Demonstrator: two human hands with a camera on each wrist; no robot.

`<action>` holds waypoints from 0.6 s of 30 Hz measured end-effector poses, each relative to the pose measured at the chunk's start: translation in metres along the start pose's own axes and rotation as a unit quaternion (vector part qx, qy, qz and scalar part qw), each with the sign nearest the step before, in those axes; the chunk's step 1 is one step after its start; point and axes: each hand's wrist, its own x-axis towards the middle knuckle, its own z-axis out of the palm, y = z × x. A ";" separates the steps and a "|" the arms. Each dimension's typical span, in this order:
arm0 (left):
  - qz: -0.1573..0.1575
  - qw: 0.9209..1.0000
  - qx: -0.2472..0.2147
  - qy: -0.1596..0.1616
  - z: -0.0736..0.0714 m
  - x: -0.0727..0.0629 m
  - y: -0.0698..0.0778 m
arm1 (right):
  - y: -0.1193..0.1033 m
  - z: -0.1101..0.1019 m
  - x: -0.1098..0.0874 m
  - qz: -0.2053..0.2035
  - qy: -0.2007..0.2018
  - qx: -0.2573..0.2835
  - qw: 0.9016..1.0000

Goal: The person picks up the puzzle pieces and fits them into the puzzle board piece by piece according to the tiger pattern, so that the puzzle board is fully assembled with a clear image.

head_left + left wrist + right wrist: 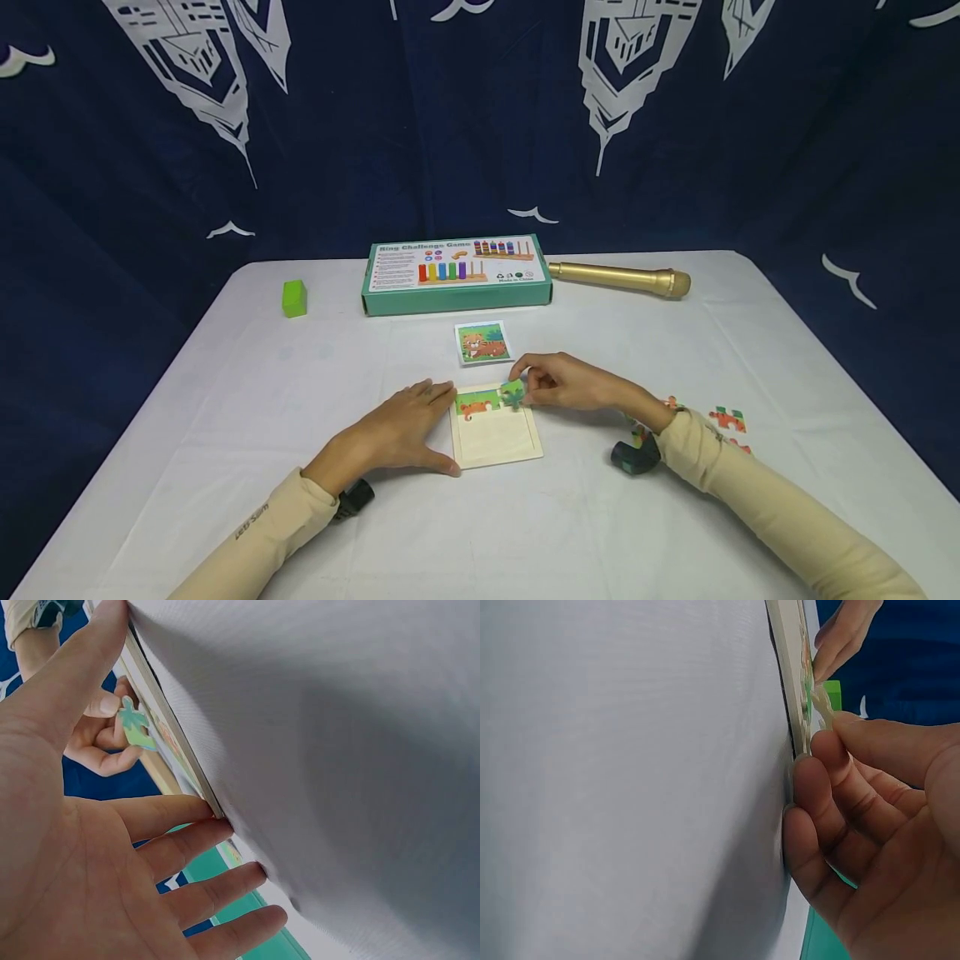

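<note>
A pale wooden puzzle board (498, 442) lies on the white table, with puzzle pieces (477, 403) showing part of an orange animal on green along its far left side. My left hand (411, 427) rests at the board's left edge, fingers spread and fairly straight, thumb near the front corner. Between thumb and fingertips, my right hand (566, 382) pinches a green jigsaw piece (136, 724) with a palm-like tree on it. That piece is tilted over the far right corner of the board. Just behind the board sits a picture card (483, 342) of a tiger.
Loose jigsaw pieces (727, 418) lie to the right, some partly hidden by the right forearm. Farther back are a green Ring Challenge Game box (457, 302), a gold microphone (622, 277) and a lime-green block (294, 298). A dark blue curtain (420, 125) hangs behind the table.
</note>
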 end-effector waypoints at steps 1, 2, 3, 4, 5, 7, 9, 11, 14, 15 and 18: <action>0.000 1.000 0.001 0.000 0.000 0.000 0.000 | 0.000 0.000 0.000 -0.001 0.000 0.000 1.000; 0.000 1.000 0.002 0.000 0.000 0.000 0.000 | 0.000 0.001 0.001 -0.001 -0.001 0.000 1.000; 0.000 1.000 0.003 0.000 0.001 0.000 0.000 | 0.001 0.001 0.001 -0.002 -0.001 -0.001 1.000; 0.000 1.000 0.003 0.000 0.000 0.000 0.000 | 0.000 0.001 0.002 -0.003 -0.002 -0.002 1.000; 0.000 1.000 0.003 0.000 0.000 0.000 0.000 | 0.000 0.001 0.002 -0.002 -0.003 -0.003 1.000; 0.000 1.000 0.003 0.001 0.000 0.000 0.000 | 0.000 0.002 0.003 -0.001 -0.006 -0.004 1.000; 0.001 1.000 0.002 0.001 0.000 0.000 0.000 | -0.001 0.002 0.004 0.000 -0.009 -0.005 1.000; 0.002 1.000 0.000 0.001 0.000 0.000 0.001 | -0.001 0.002 0.004 0.004 -0.011 -0.004 1.000; 0.002 1.000 -0.002 0.001 0.000 0.000 0.001 | -0.001 0.002 0.005 0.008 -0.013 -0.004 1.000; 0.001 1.000 -0.003 0.001 0.000 0.000 0.001 | -0.001 0.002 0.005 0.010 -0.014 -0.004 1.000; 0.001 1.000 -0.003 0.002 0.000 0.000 0.001 | -0.001 0.002 0.005 0.015 -0.017 -0.005 1.000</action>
